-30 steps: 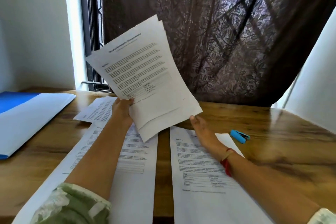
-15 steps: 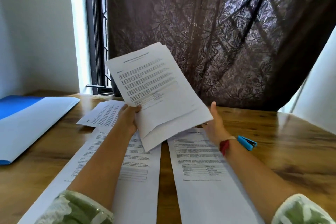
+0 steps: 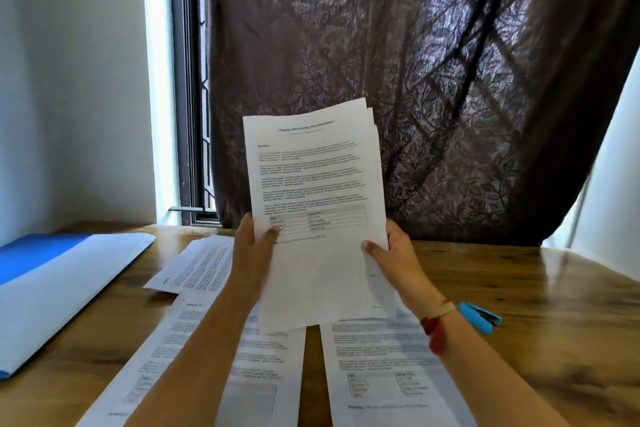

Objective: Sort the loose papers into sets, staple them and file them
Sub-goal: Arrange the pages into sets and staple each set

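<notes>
Over table [image 3: 554, 305], papers [image 3: 318, 184] between fingers [image 3: 268, 234]

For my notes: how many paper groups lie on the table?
3: a far-left group, a near-left group, a near-right group. The held sheets may hide more.

Dark curtain [image 3: 433, 80] over seemingly barred window [image 3: 195, 114]

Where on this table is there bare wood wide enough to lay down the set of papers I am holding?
Widest: the table right of the blue stapler. Smaller: the strip between the blue folder and the left sheet. Crowded: the middle under the held set, where the left sheet and right sheet leave only a narrow gap.
</notes>
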A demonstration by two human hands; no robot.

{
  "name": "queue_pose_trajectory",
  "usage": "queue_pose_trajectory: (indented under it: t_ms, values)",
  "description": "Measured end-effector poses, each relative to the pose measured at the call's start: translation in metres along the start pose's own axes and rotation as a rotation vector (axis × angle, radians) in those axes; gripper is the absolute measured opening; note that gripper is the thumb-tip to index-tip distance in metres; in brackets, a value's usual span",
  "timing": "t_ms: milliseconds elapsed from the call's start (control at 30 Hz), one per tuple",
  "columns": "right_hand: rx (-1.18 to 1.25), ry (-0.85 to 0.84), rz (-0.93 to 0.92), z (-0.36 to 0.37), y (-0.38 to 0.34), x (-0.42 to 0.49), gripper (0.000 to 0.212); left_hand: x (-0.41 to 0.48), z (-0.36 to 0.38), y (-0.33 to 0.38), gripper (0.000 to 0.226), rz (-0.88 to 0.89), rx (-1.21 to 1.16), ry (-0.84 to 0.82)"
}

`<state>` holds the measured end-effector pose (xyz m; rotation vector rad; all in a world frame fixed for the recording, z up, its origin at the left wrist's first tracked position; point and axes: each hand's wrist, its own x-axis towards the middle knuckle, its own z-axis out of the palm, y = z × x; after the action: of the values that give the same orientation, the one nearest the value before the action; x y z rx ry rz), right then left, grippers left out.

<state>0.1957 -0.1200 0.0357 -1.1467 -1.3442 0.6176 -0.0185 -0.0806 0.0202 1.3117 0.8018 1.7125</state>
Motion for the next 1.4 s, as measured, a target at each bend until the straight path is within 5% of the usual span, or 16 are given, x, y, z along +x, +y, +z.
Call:
queue_pose_trajectory:
  t_ms: [333,700,967,1233,1400]
  values:
    - [0.102,0.127,-0.16,0.013,-0.014,-0.006,0.041,-0.004,0.017,0.013,0.028,0.336,0.283,0.074]
    - [0.217,0.029,-0.04,0.005,0.001,-0.008,0.043,-0.005,0.008,-0.005,0.034,0.15,0.435,0.043]
    - [0.255,0.2,-0.181,0.003,-0.016,-0.007,0.035,-0.006,0.018,0.019,0.021,0.284,0.34,0.062]
    - [0.118,0.088,-0.007,0.002,0.008,-0.005,0.056,-0.008,0.013,-0.007,0.02,-0.046,0.421,-0.005]
    - [0.038,0.067,-0.042,0.011,0.008,-0.009,0.039,-0.01,0.016,-0.011,0.016,-0.071,0.392,0.064]
